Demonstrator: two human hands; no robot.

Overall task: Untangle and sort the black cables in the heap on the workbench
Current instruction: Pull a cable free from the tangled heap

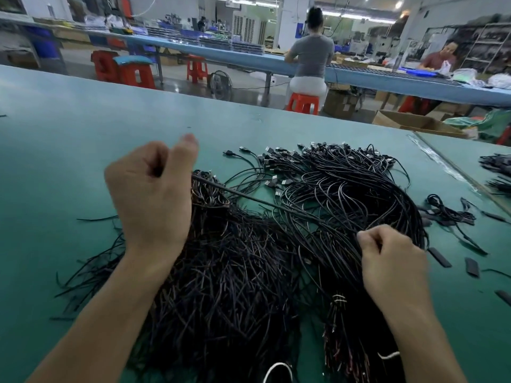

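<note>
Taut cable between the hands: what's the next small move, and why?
Probably pull the left hand away from the heap while the right hand grips the heap: the cable runs taut from the left grip and its other end is buried.

This is a factory assembly hall. A long green-topped counter (83, 120) fills the lower half of the frame and carries a big heap of black cables (318, 194) with plugs. Across the upper part runs a blue counter (249, 60) loaded with trays and bins. A worker in a grey top (312, 55) sits at it on a red plastic stool (302, 103), and another worker (439, 60) sits at upper right. Spare red stools (135, 74) stand at upper left, cardboard boxes (414, 124) at right and metal shelving (484, 48) at upper right, under strip lights (359, 17).
</note>
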